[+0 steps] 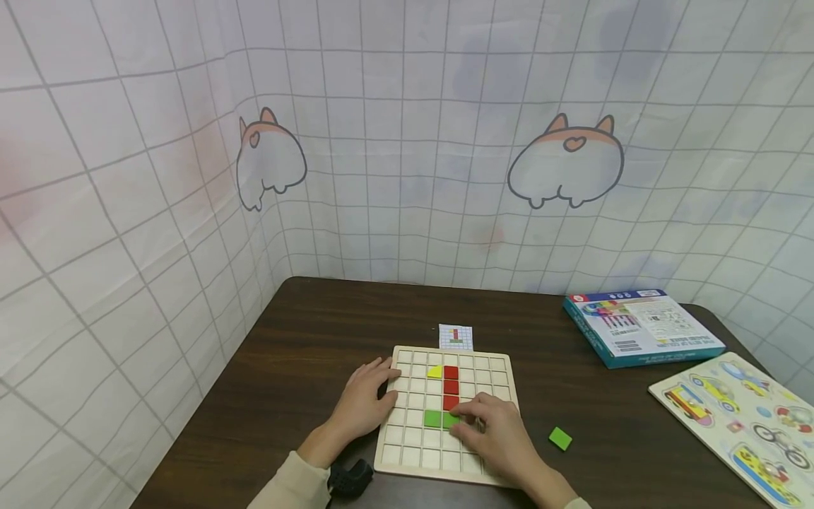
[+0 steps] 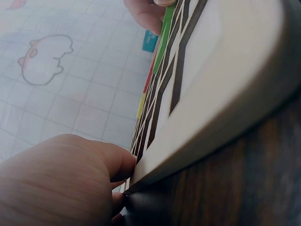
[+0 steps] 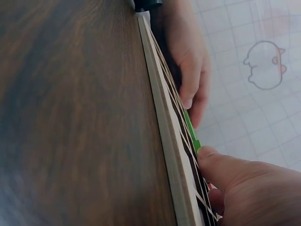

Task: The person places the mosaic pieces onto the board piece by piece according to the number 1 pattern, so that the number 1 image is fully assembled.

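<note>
A pale wooden grid board (image 1: 410,456) lies on the table. In its cells sit a yellow triangle tile (image 1: 435,372), a column of red square tiles (image 1: 451,387) and a green square tile (image 1: 432,419). My right hand (image 1: 499,433) pinches a second green tile (image 1: 451,420) just right of the first, below the red column; the thumb (image 3: 214,162) touches its edge in the right wrist view. On the board's left edge rests my left hand (image 1: 364,399), its thumb (image 2: 120,160) against the rim. Another green tile (image 1: 560,439) lies loose right of the board.
Behind the board lies a small printed pattern card (image 1: 456,337). A flat blue box (image 1: 642,325) stands at the back right, with a picture puzzle board (image 1: 740,424) in front of it. A black strap device (image 1: 351,479) is by my left wrist.
</note>
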The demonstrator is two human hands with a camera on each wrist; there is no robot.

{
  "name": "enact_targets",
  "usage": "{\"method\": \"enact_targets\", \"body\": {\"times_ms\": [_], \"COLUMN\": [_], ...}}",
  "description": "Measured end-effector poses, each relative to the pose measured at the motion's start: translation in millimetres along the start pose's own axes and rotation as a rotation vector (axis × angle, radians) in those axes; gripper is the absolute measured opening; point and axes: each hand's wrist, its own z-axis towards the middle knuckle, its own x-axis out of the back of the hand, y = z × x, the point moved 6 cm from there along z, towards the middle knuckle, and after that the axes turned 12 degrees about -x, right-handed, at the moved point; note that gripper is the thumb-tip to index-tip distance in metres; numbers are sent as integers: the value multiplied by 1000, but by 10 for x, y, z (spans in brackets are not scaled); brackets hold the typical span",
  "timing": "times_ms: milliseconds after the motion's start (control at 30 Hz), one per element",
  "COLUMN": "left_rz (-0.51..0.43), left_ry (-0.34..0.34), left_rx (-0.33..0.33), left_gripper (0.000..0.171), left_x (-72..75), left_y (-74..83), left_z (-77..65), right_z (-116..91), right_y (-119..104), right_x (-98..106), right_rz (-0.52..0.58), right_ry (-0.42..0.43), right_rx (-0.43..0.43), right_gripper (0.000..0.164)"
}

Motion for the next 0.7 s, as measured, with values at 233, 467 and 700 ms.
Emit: {"method": "enact_targets", "body": {"times_ms": [233, 467, 700], "left_rz": [3, 5, 3], "left_ry": [2, 2, -6], "left_rx": [-1, -1, 6], "left_gripper": [36, 36, 36], "left_x": [1, 2, -8], "left_y": [-3, -3, -10], "left_z": [9, 2, -9], "right_z": [-13, -12, -34], "right_y": [-1, 16, 33], "right_x": [15, 8, 17], "right_rz": [-3, -5, -12], "right_ry": [30, 6, -40], "right_rx": [-39, -59, -31], "right_gripper": [18, 18, 21]}}
